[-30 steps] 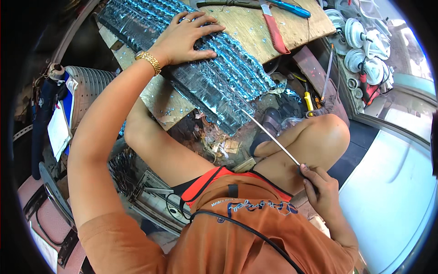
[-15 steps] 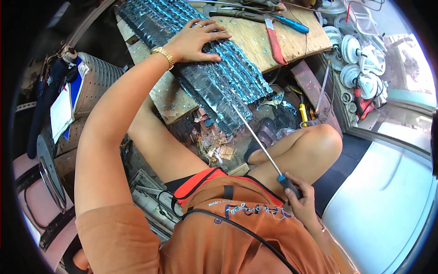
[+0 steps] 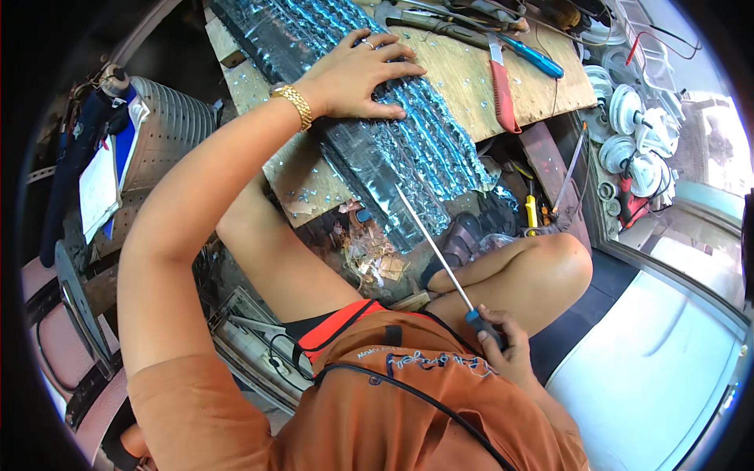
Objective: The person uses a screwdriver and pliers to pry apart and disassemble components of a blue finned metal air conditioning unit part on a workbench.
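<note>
A long metal core (image 3: 452,145), dark on its near-left side and ridged with torn silver-blue fins, lies slantwise on a wooden board (image 3: 463,74). Its near end juts past the board's edge. My left hand (image 3: 361,78) rests on top of the core with fingers spread. My right hand (image 3: 503,337), close to my body, is wrapped round the dark blue handle of a long-shafted screwdriver (image 3: 440,255). The shaft slopes up and left, and its tip meets or overlaps the dark side near the core's near end; whether it touches I cannot tell.
On the board lie a red-handled knife (image 3: 503,94), a blue-handled tool (image 3: 538,59) and a hammer (image 3: 440,30). Scraps (image 3: 377,259) litter the floor between my legs. Whitish round plastic parts (image 3: 628,110) stand at right; a perforated metal drum (image 3: 173,129) is at left.
The view has shifted a little, so the board and core appear lower and further right. My left hand stays on the core. The screwdriver's tip sits slightly further left along the core's dark side.
</note>
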`<act>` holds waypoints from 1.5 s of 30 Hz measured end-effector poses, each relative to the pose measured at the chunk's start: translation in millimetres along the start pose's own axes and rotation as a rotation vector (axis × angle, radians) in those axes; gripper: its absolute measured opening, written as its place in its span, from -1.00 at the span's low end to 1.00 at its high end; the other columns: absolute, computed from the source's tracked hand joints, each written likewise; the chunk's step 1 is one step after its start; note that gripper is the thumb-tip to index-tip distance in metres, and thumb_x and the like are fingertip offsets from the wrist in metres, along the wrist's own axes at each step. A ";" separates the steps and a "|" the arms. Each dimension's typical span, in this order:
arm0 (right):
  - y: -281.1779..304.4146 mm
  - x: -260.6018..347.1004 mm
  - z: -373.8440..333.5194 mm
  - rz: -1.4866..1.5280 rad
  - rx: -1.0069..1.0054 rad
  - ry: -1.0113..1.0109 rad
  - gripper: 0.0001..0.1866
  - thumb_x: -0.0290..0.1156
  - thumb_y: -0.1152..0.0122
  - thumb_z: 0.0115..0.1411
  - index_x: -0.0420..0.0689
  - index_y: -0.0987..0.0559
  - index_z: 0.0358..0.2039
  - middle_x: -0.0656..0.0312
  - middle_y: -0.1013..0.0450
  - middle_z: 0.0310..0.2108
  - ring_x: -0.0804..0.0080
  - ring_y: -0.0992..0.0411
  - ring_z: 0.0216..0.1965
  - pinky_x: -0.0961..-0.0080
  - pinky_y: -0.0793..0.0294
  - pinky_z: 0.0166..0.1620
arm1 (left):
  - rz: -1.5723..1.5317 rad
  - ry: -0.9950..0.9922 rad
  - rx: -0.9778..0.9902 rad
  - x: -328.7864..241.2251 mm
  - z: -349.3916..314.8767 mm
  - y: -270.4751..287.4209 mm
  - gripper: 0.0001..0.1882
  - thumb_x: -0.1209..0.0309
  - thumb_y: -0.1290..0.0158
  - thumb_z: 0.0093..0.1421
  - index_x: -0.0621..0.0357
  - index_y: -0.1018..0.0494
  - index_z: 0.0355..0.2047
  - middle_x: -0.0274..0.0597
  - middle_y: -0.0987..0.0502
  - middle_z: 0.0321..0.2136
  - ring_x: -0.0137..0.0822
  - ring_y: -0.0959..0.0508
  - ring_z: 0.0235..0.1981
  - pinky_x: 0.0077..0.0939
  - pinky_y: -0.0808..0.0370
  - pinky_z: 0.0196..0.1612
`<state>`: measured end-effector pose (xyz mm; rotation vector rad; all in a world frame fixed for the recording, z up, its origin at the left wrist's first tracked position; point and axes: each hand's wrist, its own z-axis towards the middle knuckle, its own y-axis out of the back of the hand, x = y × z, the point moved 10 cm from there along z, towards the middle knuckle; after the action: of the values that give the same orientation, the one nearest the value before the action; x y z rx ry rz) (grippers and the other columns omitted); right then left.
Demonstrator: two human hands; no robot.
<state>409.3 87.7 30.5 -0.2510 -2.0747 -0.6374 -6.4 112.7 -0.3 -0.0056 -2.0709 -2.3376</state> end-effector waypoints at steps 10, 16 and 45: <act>22.3 -15.4 7.7 -0.026 0.007 -0.015 -0.65 -0.66 -0.24 0.23 -0.35 -0.63 0.05 -0.07 -0.66 -0.03 0.31 -0.63 -0.06 0.38 -0.54 0.02 | -0.022 -0.004 -0.015 11.1 -1.9 -0.4 -0.21 -0.26 -0.15 0.21 -0.40 -0.33 0.41 -0.31 -0.31 0.43 -0.08 -0.20 0.47 0.11 0.01 0.52; 15.2 -34.6 -12.1 0.049 -0.010 -0.041 -0.67 -0.70 -0.23 0.24 -0.36 -0.63 0.03 -0.09 -0.63 0.01 0.28 -0.61 0.00 0.41 -0.50 0.14 | -0.006 -0.007 -0.019 10.2 -2.6 -1.3 -0.21 -0.27 -0.14 0.21 -0.40 -0.33 0.41 -0.30 -0.31 0.43 -0.08 -0.20 0.47 0.12 0.01 0.52; 9.9 4.3 16.2 -0.092 0.060 0.036 -0.61 -0.62 -0.17 0.31 -0.25 -0.59 0.15 0.06 -0.60 -0.11 0.44 -0.53 -0.26 0.50 -0.47 -0.19 | -0.077 -0.009 -0.043 6.1 -2.8 1.3 -0.21 -0.30 -0.14 0.19 -0.38 -0.37 0.37 -0.29 -0.35 0.38 -0.09 -0.23 0.45 0.17 -0.02 0.48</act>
<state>399.2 104.4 30.3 -0.1100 -2.0766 -0.6291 -12.5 109.7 0.7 0.0642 -2.0599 -2.4303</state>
